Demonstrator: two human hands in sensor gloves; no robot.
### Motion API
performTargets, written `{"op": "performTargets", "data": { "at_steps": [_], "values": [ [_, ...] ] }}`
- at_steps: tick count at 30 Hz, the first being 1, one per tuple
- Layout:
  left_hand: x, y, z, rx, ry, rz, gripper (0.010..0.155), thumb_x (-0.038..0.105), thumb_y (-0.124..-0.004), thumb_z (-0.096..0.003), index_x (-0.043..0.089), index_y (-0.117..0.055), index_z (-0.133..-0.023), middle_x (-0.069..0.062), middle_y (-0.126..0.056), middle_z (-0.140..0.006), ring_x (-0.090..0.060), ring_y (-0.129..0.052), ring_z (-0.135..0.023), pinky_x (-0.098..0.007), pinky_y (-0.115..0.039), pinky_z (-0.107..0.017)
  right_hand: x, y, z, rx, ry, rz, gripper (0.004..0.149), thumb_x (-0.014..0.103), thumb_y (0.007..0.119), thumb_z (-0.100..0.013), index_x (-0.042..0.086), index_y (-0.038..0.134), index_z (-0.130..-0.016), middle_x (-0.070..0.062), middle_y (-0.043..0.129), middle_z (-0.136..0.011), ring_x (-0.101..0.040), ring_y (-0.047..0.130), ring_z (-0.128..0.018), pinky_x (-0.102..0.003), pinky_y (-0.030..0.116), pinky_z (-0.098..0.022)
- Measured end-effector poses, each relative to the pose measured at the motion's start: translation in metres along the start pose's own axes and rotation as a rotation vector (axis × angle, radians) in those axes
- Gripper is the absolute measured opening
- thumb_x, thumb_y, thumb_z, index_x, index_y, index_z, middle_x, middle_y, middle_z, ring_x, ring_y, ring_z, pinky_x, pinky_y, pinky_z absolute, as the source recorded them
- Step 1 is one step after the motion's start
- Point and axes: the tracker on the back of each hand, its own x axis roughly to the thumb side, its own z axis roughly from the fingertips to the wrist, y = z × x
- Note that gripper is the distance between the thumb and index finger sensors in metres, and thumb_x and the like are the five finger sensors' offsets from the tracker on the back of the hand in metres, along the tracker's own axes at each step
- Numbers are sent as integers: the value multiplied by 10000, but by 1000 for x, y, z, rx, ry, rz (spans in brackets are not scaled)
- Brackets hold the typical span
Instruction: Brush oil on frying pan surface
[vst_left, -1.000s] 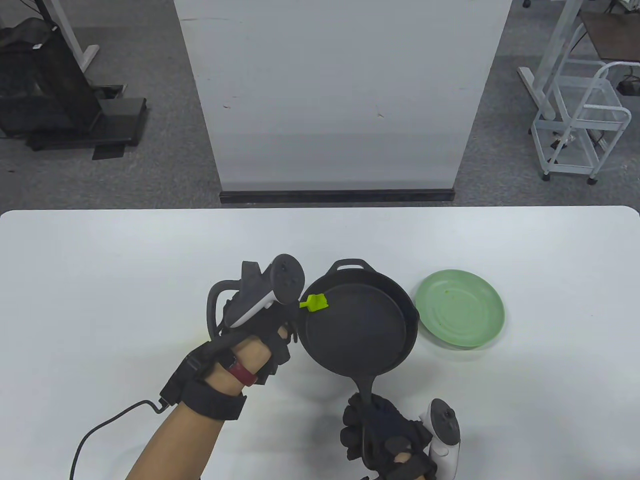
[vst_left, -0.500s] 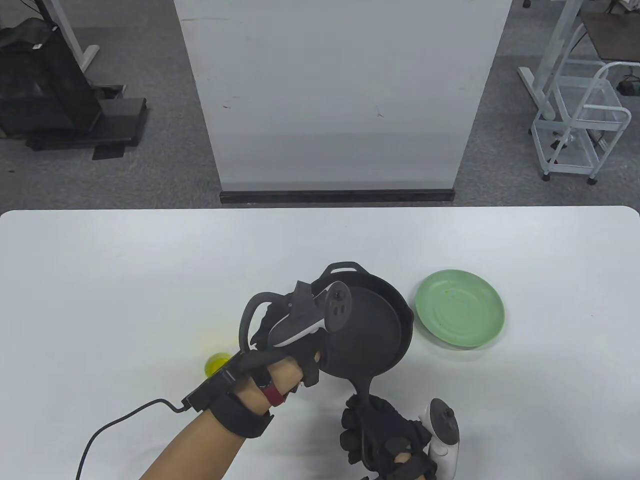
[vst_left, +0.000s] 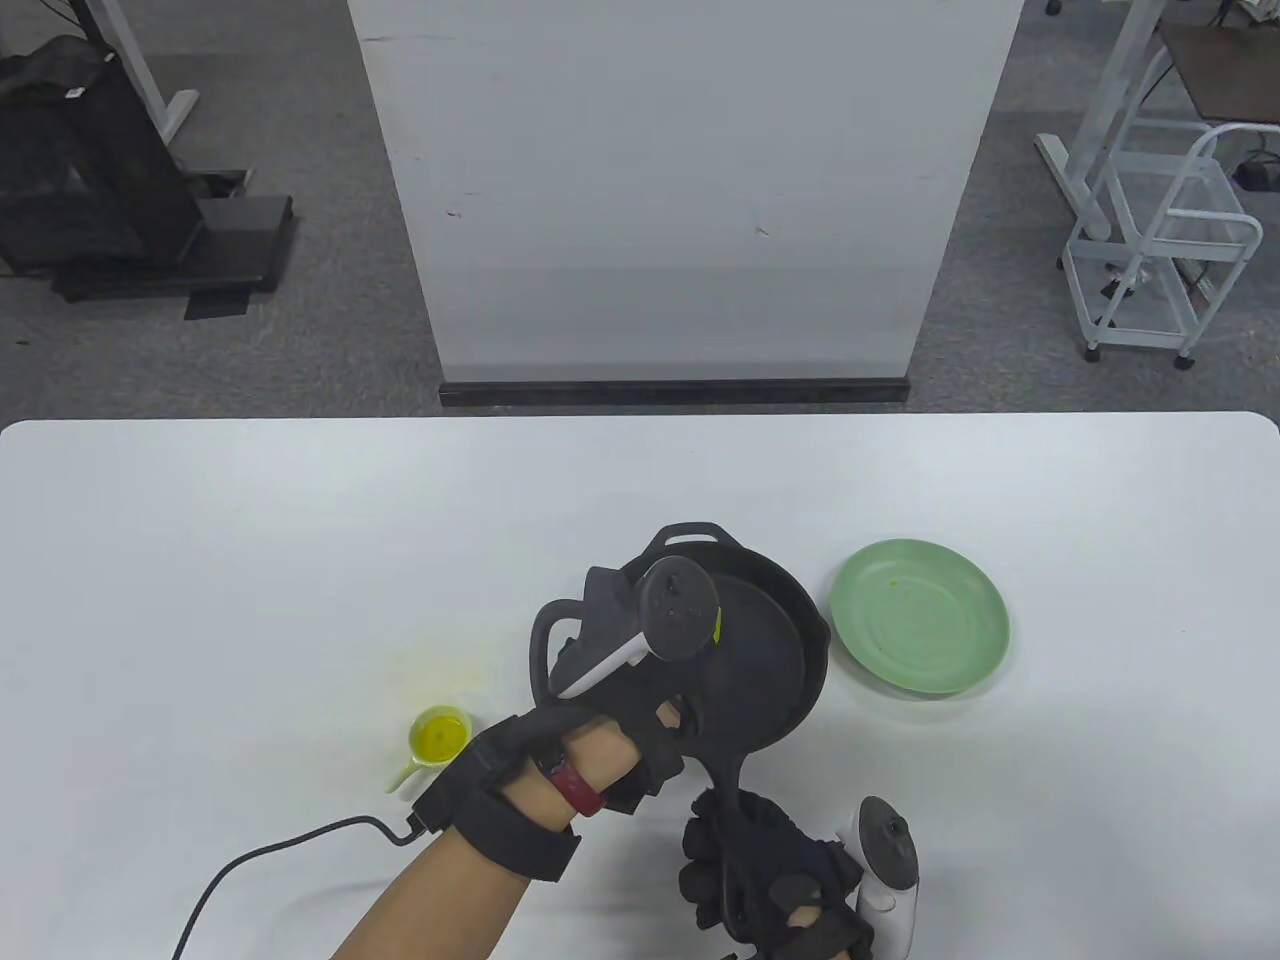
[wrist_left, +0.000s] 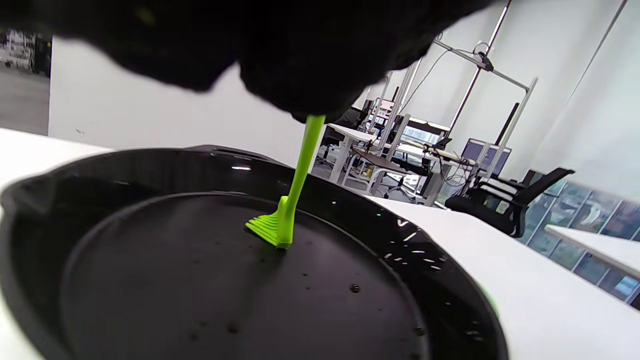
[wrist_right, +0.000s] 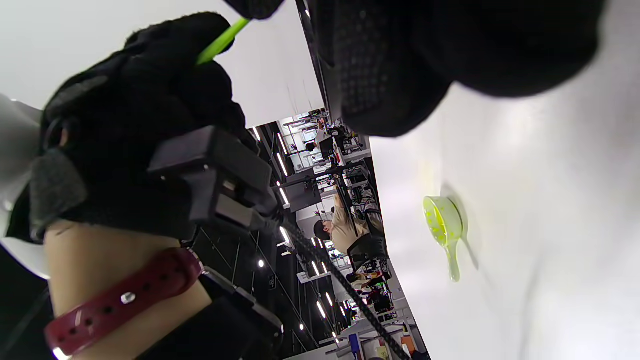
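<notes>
Overhead, left hand (vst_left: 600, 740) with brush (wrist_left: 292, 200) upright above pan (vst_left: 770, 650).

left hand (vst_left: 600, 730) — black sensor glove, forearm entering from the table's near edge, raised, fingers (wrist_left: 300, 60) closed round a thin lime-green brush stem | right hand (vst_left: 770, 880) — black glove at the near edge, fist wrapped round a black handle | each hand's back carries a strapped tracker
</notes>
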Motion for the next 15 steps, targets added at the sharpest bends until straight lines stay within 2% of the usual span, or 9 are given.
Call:
{"op": "performTargets", "data": {
  "at_steps": [7,11,15],
  "values": [
    [-14,-9,-10,4,-30,239,452,341,-705,-470,128,-798,-858,-8,-989,-313,-247,-937,-154,-435,-833,-177,1,-1,0,-14,-12,15,564,329,677,-462,-64,554,-847,-232,773,-658,-243,973,-331,-298,892,-163],
    [-28,-5,-14,-21,-14,409,449,345,-707,-472,133,-804,-856,-7,-990,-315,-247,-938,-157,-434,-832,-178,1,-1,0,-12,-11,14,563,328,683,-461,-64,559,-847,-233,774,-658,-247,971,-330,-301,889,-163],
    [-43,-3,-17,-100,42,420,447,350,-716,-476,134,-808,-857,-7,-984,-313,-241,-934,-157,-430,-831,-180,2,-1,0,-12,-17,20,563,328,683,-462,-63,559,-847,-233,773,-659,-247,970,-331,-301,889,-164]
  ]
}}
